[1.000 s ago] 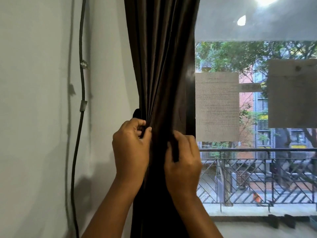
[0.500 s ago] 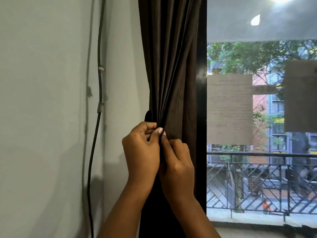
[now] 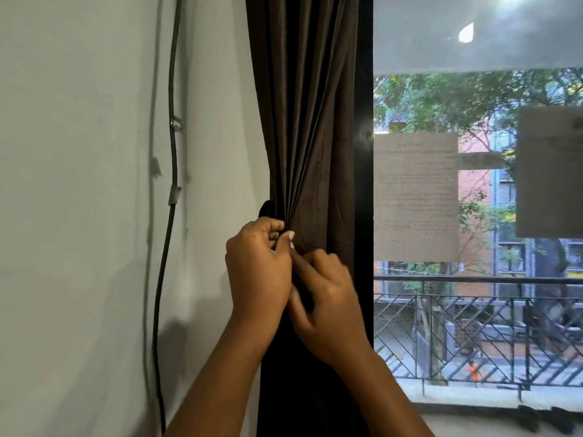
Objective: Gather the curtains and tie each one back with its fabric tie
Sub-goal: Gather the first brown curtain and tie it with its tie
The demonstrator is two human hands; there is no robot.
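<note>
A dark brown curtain hangs gathered into tight pleats between the wall and the window frame. My left hand has its fingers curled at the curtain's left edge, pinching the gathered folds and a dark fabric tie that shows just above the knuckles. My right hand lies against the left hand, its fingers curled into the fabric at the same spot. How the tie runs around the curtain is hidden by both hands.
A dark cable runs down the pale wall on the left, held by clips. The black window frame borders the curtain on the right. Papers are stuck on the glass, with a balcony railing outside.
My right hand moved left from the curtain's right side until it touches my left hand at the gather. The view shifted slightly left.
</note>
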